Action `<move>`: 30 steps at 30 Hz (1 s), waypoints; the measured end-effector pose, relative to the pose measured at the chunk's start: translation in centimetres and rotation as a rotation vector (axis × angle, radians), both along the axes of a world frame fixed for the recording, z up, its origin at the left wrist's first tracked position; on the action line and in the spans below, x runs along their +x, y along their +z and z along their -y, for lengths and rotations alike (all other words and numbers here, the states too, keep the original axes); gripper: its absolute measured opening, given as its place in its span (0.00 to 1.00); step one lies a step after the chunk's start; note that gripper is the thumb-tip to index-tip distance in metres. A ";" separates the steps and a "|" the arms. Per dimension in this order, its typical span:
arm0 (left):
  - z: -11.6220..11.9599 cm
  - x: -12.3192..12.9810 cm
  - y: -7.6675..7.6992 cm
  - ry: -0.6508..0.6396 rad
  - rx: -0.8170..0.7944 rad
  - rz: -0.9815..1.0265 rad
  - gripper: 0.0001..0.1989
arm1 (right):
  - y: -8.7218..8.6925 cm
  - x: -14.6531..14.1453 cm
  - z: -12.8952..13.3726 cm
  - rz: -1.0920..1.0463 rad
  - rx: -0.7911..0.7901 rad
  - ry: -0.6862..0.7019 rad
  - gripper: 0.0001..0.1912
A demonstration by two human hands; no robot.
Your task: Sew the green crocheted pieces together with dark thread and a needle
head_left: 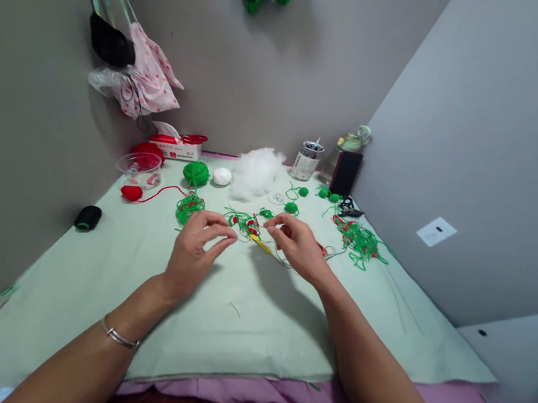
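Note:
My left hand point(198, 245) hovers over the pale green cloth point(210, 327), thumb and fingertips pinched together; anything between them is too small to make out. To its right my right hand point(296, 242) is also in a pinch, its fingertips beside small red and green crocheted pieces point(251, 226). What it holds, if anything, cannot be made out. A yellow-handled tool point(259, 243) lies between the hands. Tangled green yarn point(189, 208) is just behind my left hand. A short dark thread point(235, 309) lies nearer the front.
White stuffing point(256, 174), a green yarn ball point(195, 174) and a clear tub point(140, 172) stand behind. Green and red yarn point(361, 243), a phone point(345, 172) and a pen holder point(306, 162) are at right. A black spool point(88, 218) is at left.

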State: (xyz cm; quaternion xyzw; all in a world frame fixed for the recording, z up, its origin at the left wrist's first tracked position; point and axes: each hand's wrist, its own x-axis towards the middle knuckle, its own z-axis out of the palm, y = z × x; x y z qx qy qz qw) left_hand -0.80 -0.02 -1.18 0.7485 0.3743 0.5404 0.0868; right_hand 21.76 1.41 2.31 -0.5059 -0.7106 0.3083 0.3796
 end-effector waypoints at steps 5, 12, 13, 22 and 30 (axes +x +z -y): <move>0.7 0.6 -0.1 -0.028 0.124 -0.133 0.04 | 0.3 -2.1 1.7 -0.384 -0.359 0.344 0.14; 0.6 0.5 0.0 0.030 0.102 -0.103 0.03 | 0.1 -2.6 1.9 -0.315 -0.314 0.338 0.11; 0.6 0.5 0.0 0.029 0.101 -0.103 0.03 | 0.1 -2.5 1.9 -0.303 -0.294 0.323 0.10; 0.7 0.4 0.1 0.051 0.048 -0.100 0.02 | 0.0 -2.7 1.9 -0.213 -0.240 0.291 0.08; 0.8 0.1 0.5 0.080 0.016 0.005 0.12 | 0.3 -2.6 2.0 -0.170 -0.212 0.226 0.09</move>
